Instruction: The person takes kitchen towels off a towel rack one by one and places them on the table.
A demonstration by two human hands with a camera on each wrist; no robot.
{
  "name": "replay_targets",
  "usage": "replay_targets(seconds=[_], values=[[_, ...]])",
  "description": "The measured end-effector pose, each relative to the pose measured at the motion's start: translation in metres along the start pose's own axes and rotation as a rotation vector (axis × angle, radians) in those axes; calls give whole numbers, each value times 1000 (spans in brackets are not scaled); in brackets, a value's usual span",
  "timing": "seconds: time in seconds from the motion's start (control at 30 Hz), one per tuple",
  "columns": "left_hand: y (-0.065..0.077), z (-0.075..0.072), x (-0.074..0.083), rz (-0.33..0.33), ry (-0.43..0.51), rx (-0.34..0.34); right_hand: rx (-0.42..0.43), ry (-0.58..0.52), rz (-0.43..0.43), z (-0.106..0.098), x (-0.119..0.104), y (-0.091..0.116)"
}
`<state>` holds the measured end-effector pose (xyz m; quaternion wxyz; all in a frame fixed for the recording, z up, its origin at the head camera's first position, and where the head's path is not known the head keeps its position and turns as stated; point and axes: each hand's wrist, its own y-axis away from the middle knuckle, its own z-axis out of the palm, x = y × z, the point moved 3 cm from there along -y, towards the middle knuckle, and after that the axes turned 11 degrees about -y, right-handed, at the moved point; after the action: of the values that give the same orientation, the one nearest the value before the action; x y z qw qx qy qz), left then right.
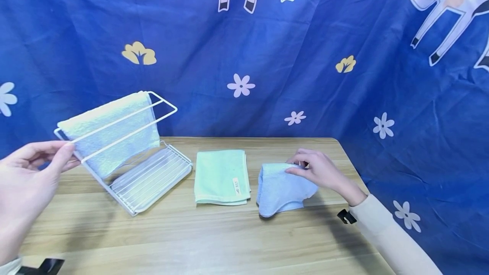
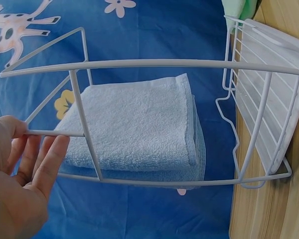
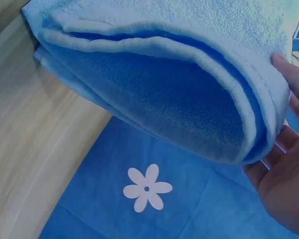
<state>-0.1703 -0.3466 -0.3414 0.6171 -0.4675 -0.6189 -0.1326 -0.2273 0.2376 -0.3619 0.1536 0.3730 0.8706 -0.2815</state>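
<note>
At the left of the head view, my left hand (image 1: 32, 186) pinches an upper side bar of a white wire rack (image 1: 153, 177) between thumb and fingers. A folded light-blue towel (image 1: 103, 118) hangs over the rack's upper bars; the left wrist view shows this towel (image 2: 134, 124) close up behind the wires. On the right, my right hand (image 1: 317, 171) holds the top edge of a second blue towel (image 1: 282, 186), thumb on one side and fingers on the other. This towel (image 3: 154, 89) is folded in layers, and its lower part sags over the table.
A folded light-green towel (image 1: 219, 177) with a small white label lies between the rack and the blue towel. Beneath is a wooden table (image 1: 214, 241), its right edge near my right arm. A blue patterned cloth (image 1: 191, 54) hangs behind and to the right.
</note>
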Motion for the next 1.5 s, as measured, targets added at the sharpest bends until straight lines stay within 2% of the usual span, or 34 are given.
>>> replay_targets(seconds=[0.1,0.2,0.33,0.43,0.57,0.8,1.1,1.5], values=[[-1,0,-1,10,-51,3,-20,5,15,2,5,-6],[-1,-1,-2,11,-46,4,-37,17,36,5,11,-13],[0,0,-1,12,42,-2,-63,29,81,8,17,-20],[1,0,0,13,6,-6,-83,40,122,11,22,-26],[1,0,1,39,-99,-5,-113,57,155,17,32,-31],[0,-1,-1,56,-101,-1,-157,27,208,25,47,-41],[3,0,3,103,-97,-6,-172,28,194,31,69,-53],[2,-1,2,97,-101,-3,-195,78,186,42,88,-73]])
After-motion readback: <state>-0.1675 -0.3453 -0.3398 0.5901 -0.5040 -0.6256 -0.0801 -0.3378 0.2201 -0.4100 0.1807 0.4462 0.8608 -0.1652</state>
